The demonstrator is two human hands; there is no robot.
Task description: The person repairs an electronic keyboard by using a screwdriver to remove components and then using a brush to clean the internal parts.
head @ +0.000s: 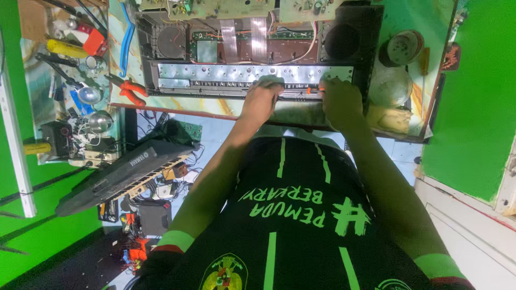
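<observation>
An opened electronic keyboard (252, 72) lies on the workbench, with its metal strip, circuit boards and ribbon cables bare. My left hand (261, 101) rests on the front edge of the metal strip, its fingers closed over a pale cloth-like piece (270, 81). My right hand (341, 100) is curled just to the right, on the same edge. It pinches a small orange-tipped tool (322, 89) against the chassis. Both forearms reach out from my black and green shirt.
Red pliers (129, 90), a blue tool (126, 43) and a clutter of hand tools lie at the bench's left. Round tins (404, 47) and a yellowish sponge (388, 118) sit at the right. A second black keyboard (121, 174) leans below the bench on the left, over scattered parts. Green walls close in on both sides.
</observation>
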